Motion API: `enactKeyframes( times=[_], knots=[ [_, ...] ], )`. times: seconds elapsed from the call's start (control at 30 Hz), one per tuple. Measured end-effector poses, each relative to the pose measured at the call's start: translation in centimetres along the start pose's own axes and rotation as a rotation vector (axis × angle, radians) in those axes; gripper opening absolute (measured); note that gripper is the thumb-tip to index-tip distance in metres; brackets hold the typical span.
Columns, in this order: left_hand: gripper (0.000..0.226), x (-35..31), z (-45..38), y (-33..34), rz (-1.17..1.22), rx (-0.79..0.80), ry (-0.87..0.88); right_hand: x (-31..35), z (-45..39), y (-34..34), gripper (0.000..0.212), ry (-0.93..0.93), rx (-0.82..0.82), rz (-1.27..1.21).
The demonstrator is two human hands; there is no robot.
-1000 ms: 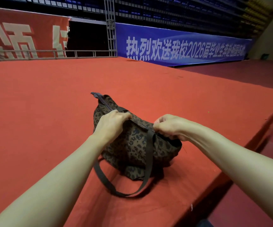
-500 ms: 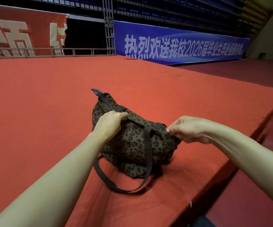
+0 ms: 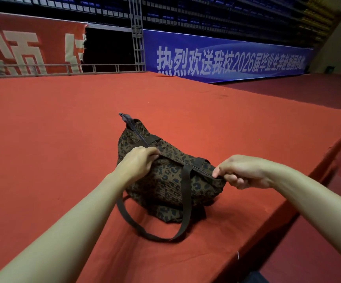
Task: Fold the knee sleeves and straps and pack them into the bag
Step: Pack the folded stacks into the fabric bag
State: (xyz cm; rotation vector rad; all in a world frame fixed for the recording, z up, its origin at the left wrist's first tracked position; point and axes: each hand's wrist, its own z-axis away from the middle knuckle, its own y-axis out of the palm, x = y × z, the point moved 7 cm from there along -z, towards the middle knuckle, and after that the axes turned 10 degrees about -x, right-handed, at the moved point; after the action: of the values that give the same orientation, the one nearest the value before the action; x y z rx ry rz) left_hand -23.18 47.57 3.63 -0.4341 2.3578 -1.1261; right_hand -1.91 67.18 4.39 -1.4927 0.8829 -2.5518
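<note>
On red stage point(image 3: 42, 139) | left grip point(image 3: 139, 162) clutches bag point(image 3: 169, 180) top | right grip point(image 3: 241, 172) pinches its zipper end

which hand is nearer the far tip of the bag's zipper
Left. The left hand grips the bag top partway along the zipper, nearer the far tip. The right hand pinches the opposite, near end.
</note>
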Motion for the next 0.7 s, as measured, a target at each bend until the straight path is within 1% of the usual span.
enactKeyframes(
  times=[0.1, 0.17, 0.2, 0.23, 0.27, 0.3, 0.33, 0.4, 0.43, 0.47, 0.53, 0.57, 0.6, 0.67, 0.7],
  knots=[
    [0.022, 0.5, 1.2, -1.0, 0.04, -0.035, 0.05, 1.3, -0.1, 0.0, 0.024, -0.14, -0.131, 0.164],
    [0.02, 0.5, 2.0, -1.7, 0.015, -0.083, 0.114, 2.3, -0.2, 0.2, 0.025, -0.257, -0.276, 0.278],
    [0.019, 0.7, 2.4, -2.1, -0.027, -0.129, 0.128, 2.9, -0.2, 0.1, 0.023, -0.329, -0.377, 0.371],
    [0.019, 1.2, 2.7, -2.5, -0.063, -0.188, 0.106, 3.3, -0.1, 0.1, 0.018, -0.406, -0.488, 0.476],
    [0.02, 1.9, 3.1, -3.0, -0.079, -0.239, 0.03, 3.6, -0.1, 0.1, 0.014, -0.467, -0.581, 0.556],
    [0.024, 2.7, 3.4, -3.4, -0.073, -0.271, -0.071, 3.6, -0.2, 0.3, 0.02, -0.493, -0.631, 0.603],
    [0.031, 3.6, 3.7, -3.5, -0.055, -0.271, -0.185, 3.2, -0.8, 0.6, 0.036, -0.475, -0.617, 0.634],
    [0.046, 5.5, 4.0, -3.3, 0.003, -0.2, -0.378, 2.1, -1.9, 1.6, 0.08, -0.391, -0.487, 0.663],
    [0.051, 6.5, 4.1, -2.9, 0.048, -0.147, -0.435, 1.6, -2.2, 2.2, 0.095, -0.367, -0.418, 0.663],
    [0.055, 7.3, 4.1, -2.6, 0.096, -0.09, -0.473, 1.2, -2.3, 2.8, 0.104, -0.36, -0.359, 0.654],
    [0.062, 8.2, 3.9, -2.1, 0.181, -0.018, -0.495, 0.9, -2.4, 3.1, 0.113, -0.37, -0.32, 0.674],
    [0.064, 8.4, 3.6, -2.1, 0.211, -0.011, -0.504, 0.9, -2.5, 3.2, 0.11, -0.37, -0.327, 0.71],
    [0.068, 8.3, 3.2, -2.3, 0.242, -0.021, -0.522, 0.9, -2.6, 2.9, 0.098, -0.366, -0.363, 0.758],
    [0.076, 8.4, 2.0, -2.6, 0.317, -0.06, -0.587, 1.6, -2.5, 2.3, 0.072, -0.386, -0.497, 0.859],
    [0.08, 8.4, 1.1, -2.8, 0.348, -0.072, -0.617, 2.0, -2.3, 2.1, 0.065, -0.388, -0.549, 0.9]
  ],
)
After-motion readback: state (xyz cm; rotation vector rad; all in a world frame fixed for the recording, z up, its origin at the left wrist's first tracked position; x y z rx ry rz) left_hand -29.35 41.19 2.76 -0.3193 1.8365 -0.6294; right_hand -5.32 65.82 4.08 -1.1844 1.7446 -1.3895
